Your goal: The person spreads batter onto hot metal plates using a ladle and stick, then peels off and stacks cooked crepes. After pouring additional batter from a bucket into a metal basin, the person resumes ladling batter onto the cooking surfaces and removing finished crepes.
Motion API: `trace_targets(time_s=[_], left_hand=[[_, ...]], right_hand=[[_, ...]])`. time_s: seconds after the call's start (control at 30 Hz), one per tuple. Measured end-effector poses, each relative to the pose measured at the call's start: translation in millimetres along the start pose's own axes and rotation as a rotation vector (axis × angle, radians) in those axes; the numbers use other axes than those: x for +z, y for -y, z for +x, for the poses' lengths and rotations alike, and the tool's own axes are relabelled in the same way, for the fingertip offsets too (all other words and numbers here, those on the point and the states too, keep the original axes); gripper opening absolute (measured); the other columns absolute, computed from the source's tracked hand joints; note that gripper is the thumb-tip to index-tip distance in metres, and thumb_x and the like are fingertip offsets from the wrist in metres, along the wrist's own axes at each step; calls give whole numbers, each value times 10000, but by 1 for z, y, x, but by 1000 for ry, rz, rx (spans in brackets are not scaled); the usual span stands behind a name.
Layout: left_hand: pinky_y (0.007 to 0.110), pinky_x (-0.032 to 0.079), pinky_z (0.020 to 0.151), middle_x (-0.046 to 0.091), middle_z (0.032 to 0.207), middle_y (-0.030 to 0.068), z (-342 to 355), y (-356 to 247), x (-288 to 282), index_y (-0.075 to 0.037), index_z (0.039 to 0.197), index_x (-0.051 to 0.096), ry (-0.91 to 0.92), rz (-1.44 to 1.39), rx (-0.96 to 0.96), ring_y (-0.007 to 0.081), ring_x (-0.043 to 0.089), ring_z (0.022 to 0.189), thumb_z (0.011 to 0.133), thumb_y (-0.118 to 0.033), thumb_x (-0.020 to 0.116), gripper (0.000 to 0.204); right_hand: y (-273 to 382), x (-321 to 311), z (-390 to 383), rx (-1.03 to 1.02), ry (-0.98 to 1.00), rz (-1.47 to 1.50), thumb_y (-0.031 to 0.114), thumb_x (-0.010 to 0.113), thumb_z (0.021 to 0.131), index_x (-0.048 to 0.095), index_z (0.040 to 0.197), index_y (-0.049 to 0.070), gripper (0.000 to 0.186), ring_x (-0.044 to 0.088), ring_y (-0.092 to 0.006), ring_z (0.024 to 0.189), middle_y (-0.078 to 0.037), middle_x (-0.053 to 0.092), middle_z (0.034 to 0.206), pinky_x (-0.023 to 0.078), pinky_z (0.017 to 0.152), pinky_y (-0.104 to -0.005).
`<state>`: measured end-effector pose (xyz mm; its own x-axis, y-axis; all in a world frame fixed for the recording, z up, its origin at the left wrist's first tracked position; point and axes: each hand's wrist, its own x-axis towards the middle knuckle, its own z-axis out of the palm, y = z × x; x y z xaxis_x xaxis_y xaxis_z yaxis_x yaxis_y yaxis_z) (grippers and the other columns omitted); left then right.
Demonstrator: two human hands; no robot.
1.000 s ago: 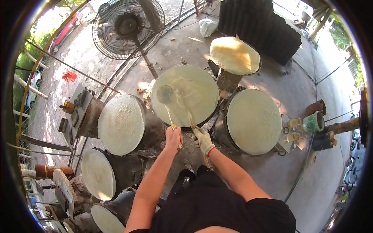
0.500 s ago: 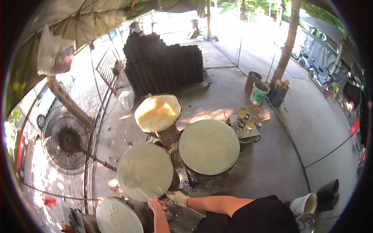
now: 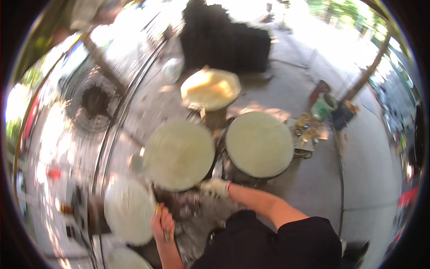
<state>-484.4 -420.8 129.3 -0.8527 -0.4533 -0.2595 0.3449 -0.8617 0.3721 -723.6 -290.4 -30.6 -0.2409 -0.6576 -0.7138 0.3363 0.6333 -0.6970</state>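
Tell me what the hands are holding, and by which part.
The bare left hand grips a long-handled tool by its handle. Whether the gloved right hand holds anything is too blurred to tell.

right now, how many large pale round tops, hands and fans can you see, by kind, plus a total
Large pale round tops: 5 (one cut off by the lower edge)
Bare left hand: 1
Gloved right hand: 1
Fan: 1
Total: 8
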Motion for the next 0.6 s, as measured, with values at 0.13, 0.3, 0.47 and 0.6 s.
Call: trace_targets(time_s=[0.13,0.3,0.47,0.6], left_hand=[[195,309,371,387,692,12,-11,10,19,34,1077,500,-174,-142,-88,60,332,467,979,-135,398,220],[196,323,379,396,704,14,-75,46,20,25,1065,497,-264,-292,57,58,346,467,973,-133,403,206],[201,332,393,385,705,16,-112,103,40,35,1084,470,-323,-481,189,61,344,468,976,-134,395,214],[205,340,395,389,709,20,-154,161,47,46,1071,470,-381,-651,403,65,349,484,981,-138,388,221]], right_hand=[[16,-52,29,186,-57,465,456,529,893,515,946,130,330,355,-129,410,-40,516,605,281,370,-296],[40,-38,26,-111,-517,644,354,501,922,607,1071,122,295,377,-81,413,21,449,582,261,383,-254],[-10,-52,16,-482,-107,-627,293,552,885,587,1175,42,385,604,-242,1036,-199,641,1080,435,883,-354],[-24,-71,6,-314,-54,-136,208,553,908,627,1096,6,285,476,-90,572,22,533,656,412,530,-277]])
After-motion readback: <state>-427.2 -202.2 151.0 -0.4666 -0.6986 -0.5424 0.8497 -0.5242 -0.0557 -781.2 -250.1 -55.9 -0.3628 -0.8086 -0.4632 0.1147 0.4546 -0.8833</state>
